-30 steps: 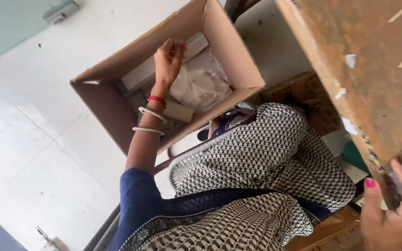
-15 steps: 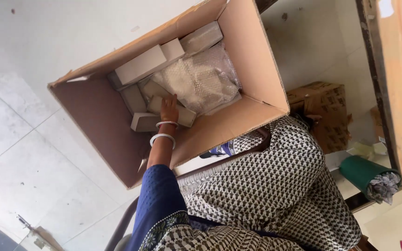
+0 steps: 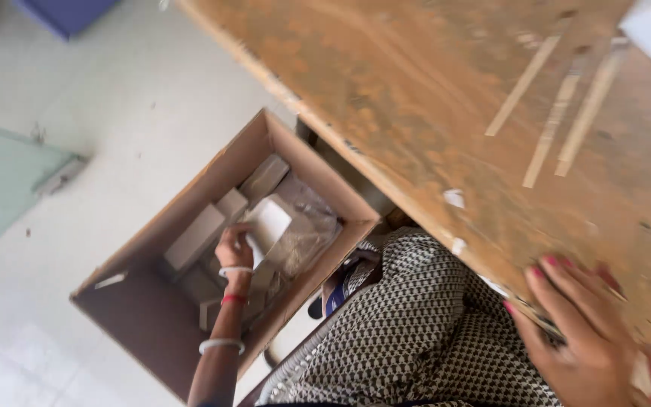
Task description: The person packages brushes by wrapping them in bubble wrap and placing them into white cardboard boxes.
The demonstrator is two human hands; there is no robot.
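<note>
One worn wooden tabletop (image 3: 446, 105), orange-brown and scuffed, with pale strips stuck across it, filled the upper right of the view and was the largest item present. Below it lay a pale tiled floor (image 3: 77, 83). An open brown cardboard box (image 3: 152, 332) stood on that floor just beside the table's edge, its flaps raised, and it held several small grey-white rectangular cartons (image 3: 194, 237) packed beside a crumpled clear plastic bag (image 3: 307, 234). The person's lap, covered in black-and-white patterned cloth (image 3: 416, 339), sat between box and table. The left hand (image 3: 235, 249), its wrist bearing white and red bangles (image 3: 227, 298), reached down inside the box and was closed around a small white rectangular carton (image 3: 267, 224), held tilted above the other cartons and against the plastic bag. The right hand (image 3: 574, 332), with pink-painted nails, rested on the near edge of the tabletop, fingers spread and curled over the rim, holding nothing besides the edge itself. Small white paper scraps (image 3: 453, 198) clung to the table surface.
</note>
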